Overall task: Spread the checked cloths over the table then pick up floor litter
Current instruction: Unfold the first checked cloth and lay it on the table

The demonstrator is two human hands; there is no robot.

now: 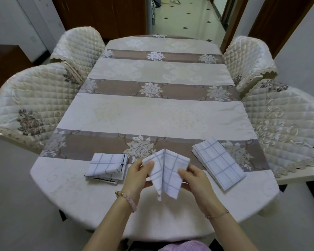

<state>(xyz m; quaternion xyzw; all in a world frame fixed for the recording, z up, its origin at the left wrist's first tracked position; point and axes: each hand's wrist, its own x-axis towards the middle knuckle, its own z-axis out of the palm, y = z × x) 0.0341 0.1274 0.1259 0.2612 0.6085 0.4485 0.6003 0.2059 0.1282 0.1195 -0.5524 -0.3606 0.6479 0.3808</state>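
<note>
Both hands hold one white cloth with blue checks (166, 171) just above the near end of the table (152, 109). It is partly unfolded, creased down the middle, with its lower corners hanging. My left hand (137, 175) pinches its left edge and my right hand (195, 178) pinches its right edge. A folded stack of checked cloths (107, 166), some with black lines, lies on the table to the left. Another folded blue-checked cloth (218, 163) lies flat to the right.
The table wears a beige and brown floral striped cover. Quilted cream chairs flank it: two on the left (31, 107) (78, 46), two on the right (286, 127) (248, 60). A tiled hallway (187, 19) runs beyond the far end. Grey floor shows beside the table.
</note>
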